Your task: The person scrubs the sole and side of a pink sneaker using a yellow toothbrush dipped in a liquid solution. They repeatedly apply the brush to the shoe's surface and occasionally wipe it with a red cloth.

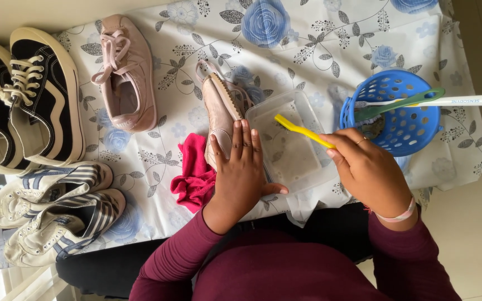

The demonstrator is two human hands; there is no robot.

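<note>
Pink shoe (221,108) under left hand (240,167); right hand (366,167) grips toothbrush (302,131).

The picture is bright and clear, with soft daylight all over. Shadows are small and gentle. The bottom left corner glows very white. Nothing looks blurry.
</note>
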